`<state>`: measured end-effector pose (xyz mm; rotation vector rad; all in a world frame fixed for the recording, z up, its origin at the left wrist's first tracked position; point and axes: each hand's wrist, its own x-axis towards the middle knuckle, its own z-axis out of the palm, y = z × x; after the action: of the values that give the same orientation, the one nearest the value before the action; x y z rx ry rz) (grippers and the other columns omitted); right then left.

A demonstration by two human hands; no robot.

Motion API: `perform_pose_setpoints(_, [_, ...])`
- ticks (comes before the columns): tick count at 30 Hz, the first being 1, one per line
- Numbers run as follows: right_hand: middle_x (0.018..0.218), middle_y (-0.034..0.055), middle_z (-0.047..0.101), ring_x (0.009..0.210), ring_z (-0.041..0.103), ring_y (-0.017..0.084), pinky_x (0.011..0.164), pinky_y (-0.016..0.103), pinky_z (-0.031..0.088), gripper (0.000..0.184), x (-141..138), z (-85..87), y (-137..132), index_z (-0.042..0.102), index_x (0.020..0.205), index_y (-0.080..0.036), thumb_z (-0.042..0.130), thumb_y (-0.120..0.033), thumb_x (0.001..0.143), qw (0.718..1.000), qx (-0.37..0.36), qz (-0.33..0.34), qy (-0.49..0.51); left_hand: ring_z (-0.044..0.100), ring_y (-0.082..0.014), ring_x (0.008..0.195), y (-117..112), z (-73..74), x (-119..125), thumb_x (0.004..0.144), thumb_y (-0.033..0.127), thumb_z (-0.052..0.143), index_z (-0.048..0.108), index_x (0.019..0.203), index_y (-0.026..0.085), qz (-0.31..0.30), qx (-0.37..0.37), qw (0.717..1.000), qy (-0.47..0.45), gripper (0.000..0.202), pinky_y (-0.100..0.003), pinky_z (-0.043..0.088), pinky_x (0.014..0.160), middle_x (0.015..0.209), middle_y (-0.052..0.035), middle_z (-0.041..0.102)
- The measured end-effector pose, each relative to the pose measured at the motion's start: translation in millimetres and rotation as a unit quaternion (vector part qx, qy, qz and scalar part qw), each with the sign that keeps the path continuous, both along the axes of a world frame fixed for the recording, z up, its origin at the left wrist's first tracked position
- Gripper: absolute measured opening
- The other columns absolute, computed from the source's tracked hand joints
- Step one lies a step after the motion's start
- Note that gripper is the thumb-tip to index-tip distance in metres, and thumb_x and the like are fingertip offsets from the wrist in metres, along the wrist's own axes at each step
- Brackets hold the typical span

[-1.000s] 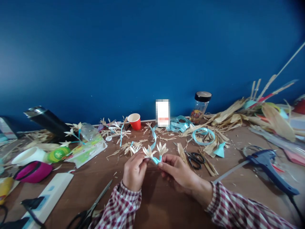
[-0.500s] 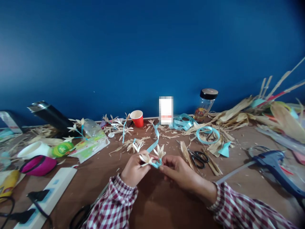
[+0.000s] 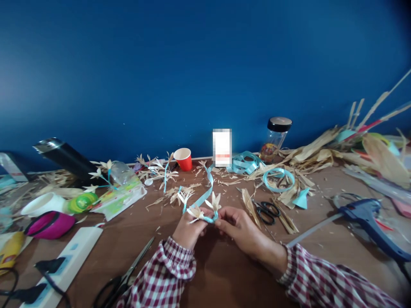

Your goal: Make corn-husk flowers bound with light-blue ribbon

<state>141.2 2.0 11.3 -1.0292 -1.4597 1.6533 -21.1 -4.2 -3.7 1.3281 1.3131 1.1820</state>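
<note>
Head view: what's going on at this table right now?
A person in a checked shirt holds a pair of husk flowers between both hands over the table. The left hand pinches them by the base, and the right hand grips the light blue ribbon wound round their stems; its loose end trails away across the table. Black scissors and a blue glue gun lie to the right, untouched.
</note>
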Motion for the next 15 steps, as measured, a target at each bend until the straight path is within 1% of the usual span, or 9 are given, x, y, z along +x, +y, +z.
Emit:
perform_pose_setpoints(2, [0.055, -0.0036, 0.052, 0.049, 0.042, 0.007, 0.046, 0.020, 0.030, 0.024, -1, -0.8, 1, 0.057, 0.070, -0.016, 0.063, -0.039, 0.074, 0.999, -0.037, -0.025, 0.017, 0.040, -0.0063, 0.035, -1, -0.8, 7, 0.072, 0.027, 0.062, 0.062, 0.080, 0.017, -0.011, -0.053, 0.997, -0.058, 0.013, -0.017, 0.031, 0.033, 0.050, 0.0042, 0.053])
perform_pose_setpoints(3, [0.054, -0.0039, 0.052, 0.048, 0.042, 0.007, 0.046, 0.020, 0.029, 0.026, -1, -0.3, 1, 0.056, 0.068, -0.016, 0.064, -0.040, 0.072, 0.997, -0.059, -0.039, 0.031, 0.041, -0.0069, 0.036, -3, 0.1, 11, 0.073, 0.028, 0.060, 0.061, 0.083, 0.017, -0.018, -0.067, 0.995, -0.066, 0.014, -0.018, 0.031, 0.034, 0.051, 0.0038, 0.054])
perform_pose_setpoints(5, [0.052, -0.0045, 0.051, 0.046, 0.041, 0.006, 0.044, 0.019, 0.028, 0.031, -3, 2.3, 3, 0.055, 0.064, -0.016, 0.067, -0.044, 0.068, 0.991, -0.103, -0.060, 0.064, 0.051, -0.0109, 0.045, -6, 2.8, 18, 0.075, 0.028, 0.058, 0.063, 0.083, 0.016, 0.018, -0.023, 0.999, -0.022, 0.016, -0.021, 0.039, 0.042, 0.058, 0.0002, 0.060])
perform_pose_setpoints(7, [0.052, -0.0047, 0.051, 0.045, 0.040, 0.005, 0.043, 0.019, 0.027, 0.033, -4, 5.6, 4, 0.055, 0.063, -0.016, 0.069, -0.045, 0.064, 0.984, -0.135, -0.073, 0.092, 0.061, -0.0170, 0.065, -10, 5.2, 24, 0.077, 0.026, 0.056, 0.065, 0.080, 0.015, 0.067, 0.056, 0.995, 0.050, 0.015, -0.027, 0.048, 0.059, 0.071, -0.0046, 0.066])
perform_pose_setpoints(8, [0.052, -0.0046, 0.052, 0.044, 0.040, 0.005, 0.043, 0.018, 0.027, 0.033, -4, 6.8, 5, 0.056, 0.063, -0.015, 0.070, -0.046, 0.063, 0.981, -0.145, -0.076, 0.101, 0.062, -0.0189, 0.074, -12, 6.0, 26, 0.078, 0.024, 0.055, 0.066, 0.078, 0.016, 0.083, 0.096, 0.989, 0.078, 0.013, -0.029, 0.049, 0.067, 0.078, -0.0060, 0.068])
perform_pose_setpoints(9, [0.052, -0.0044, 0.052, 0.044, 0.040, 0.005, 0.042, 0.018, 0.027, 0.033, -4, 7.6, 6, 0.056, 0.063, -0.015, 0.070, -0.046, 0.063, 0.979, -0.151, -0.080, 0.110, 0.062, -0.0198, 0.081, -14, 6.3, 28, 0.078, 0.022, 0.056, 0.066, 0.078, 0.016, 0.092, 0.129, 0.983, 0.097, 0.012, -0.030, 0.049, 0.073, 0.082, -0.0067, 0.068])
perform_pose_setpoints(10, [0.053, -0.0040, 0.053, 0.044, 0.040, 0.005, 0.042, 0.018, 0.028, 0.033, -3, 7.7, 6, 0.057, 0.064, -0.015, 0.070, -0.046, 0.064, 0.978, -0.154, -0.083, 0.118, 0.062, -0.0198, 0.083, -16, 6.3, 29, 0.077, 0.020, 0.056, 0.066, 0.078, 0.016, 0.091, 0.154, 0.978, 0.108, 0.010, -0.030, 0.049, 0.075, 0.085, -0.0068, 0.068])
perform_pose_setpoints(12, [0.054, -0.0036, 0.054, 0.046, 0.042, 0.005, 0.043, 0.018, 0.029, 0.033, -2, 6.3, 8, 0.057, 0.064, -0.015, 0.071, -0.045, 0.063, 0.976, -0.151, -0.083, 0.134, 0.063, -0.0192, 0.083, -17, 5.7, 29, 0.076, 0.017, 0.058, 0.066, 0.080, 0.017, 0.087, 0.184, 0.973, 0.113, 0.009, -0.029, 0.050, 0.074, 0.086, -0.0068, 0.067])
perform_pose_setpoints(15, [0.056, -0.0046, 0.054, 0.049, 0.045, 0.005, 0.046, 0.017, 0.033, 0.033, 0, 2.6, 8, 0.055, 0.066, -0.015, 0.075, -0.041, 0.059, 0.972, -0.157, -0.078, 0.158, 0.063, -0.0186, 0.080, -16, 5.3, 27, 0.075, 0.016, 0.060, 0.066, 0.081, 0.016, 0.070, 0.185, 0.976, 0.095, 0.009, -0.028, 0.051, 0.071, 0.084, -0.0067, 0.066])
